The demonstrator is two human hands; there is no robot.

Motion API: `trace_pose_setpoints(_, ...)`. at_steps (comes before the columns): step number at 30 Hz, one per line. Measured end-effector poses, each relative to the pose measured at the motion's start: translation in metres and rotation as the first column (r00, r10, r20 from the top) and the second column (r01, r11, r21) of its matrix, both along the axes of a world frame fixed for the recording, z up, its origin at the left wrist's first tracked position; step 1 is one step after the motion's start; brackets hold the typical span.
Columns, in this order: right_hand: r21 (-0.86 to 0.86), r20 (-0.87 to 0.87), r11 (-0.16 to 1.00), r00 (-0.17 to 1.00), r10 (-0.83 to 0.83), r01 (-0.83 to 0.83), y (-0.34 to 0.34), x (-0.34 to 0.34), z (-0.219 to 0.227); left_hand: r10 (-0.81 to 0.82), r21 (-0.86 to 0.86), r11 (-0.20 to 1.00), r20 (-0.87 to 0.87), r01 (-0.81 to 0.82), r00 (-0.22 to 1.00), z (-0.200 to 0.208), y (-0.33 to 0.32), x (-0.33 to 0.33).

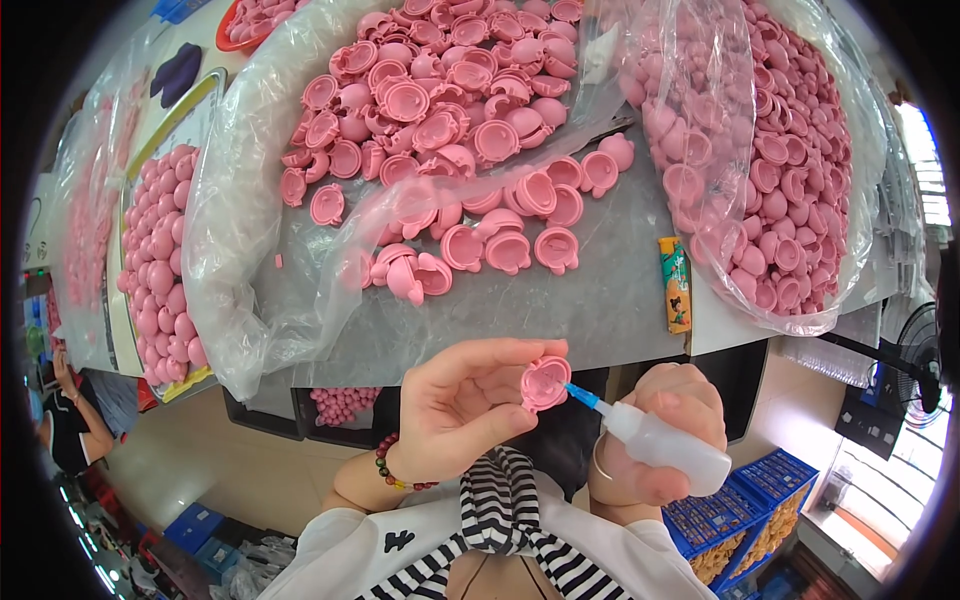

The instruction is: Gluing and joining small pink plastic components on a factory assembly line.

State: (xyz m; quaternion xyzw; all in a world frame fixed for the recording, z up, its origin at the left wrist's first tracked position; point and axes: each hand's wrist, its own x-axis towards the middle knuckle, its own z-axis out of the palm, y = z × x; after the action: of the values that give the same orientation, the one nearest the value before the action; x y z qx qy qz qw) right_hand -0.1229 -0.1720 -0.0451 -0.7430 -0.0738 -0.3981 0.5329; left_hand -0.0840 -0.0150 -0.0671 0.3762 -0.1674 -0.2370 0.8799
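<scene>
Between the thumb and fingers of my left hand [455, 400] is a small pink plastic half-shell [546, 384], its hollow side facing up and to the right. My right hand [672, 415] grips a white squeeze bottle [670, 447] with a blue needle tip [584, 395]. The tip points left and reaches the inside of the shell. Whether any liquid comes out is too small to tell. Beyond my hands, loose pink half-shells [507, 250] lie on the grey tabletop [450, 325], with a large heap [440, 110] of them farther back.
Clear plastic sheeting [235, 230] edges the heap. A clear bag [780, 170] full of pink shells stands at the right, beside a small green-and-orange packet [675, 285]. A tray of joined pink balls [160, 260] sits at the left. Blue crates [745, 510] stand low at the right.
</scene>
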Motion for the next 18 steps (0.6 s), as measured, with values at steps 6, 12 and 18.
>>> trace_pose_setpoints(6,-0.046,-0.030,0.999,1.000,0.008,-0.009,-0.0019,-0.0002,-0.0011,0.036,0.073,0.997,0.042,-0.039,0.998,0.0020,0.0020,-0.0016)
trace_pose_setpoints(12,-0.063,-0.052,0.998,0.999,-0.008,0.005,-0.0017,-0.0018,0.0015,0.061,0.105,0.992,0.096,-0.071,0.994,0.0040,0.0015,-0.0011)
trace_pose_setpoints(18,-0.019,-0.079,0.999,0.996,-0.033,0.031,-0.0080,-0.0026,0.0074,0.142,0.078,0.985,0.119,-0.151,0.983,0.0013,0.0009,-0.0020)
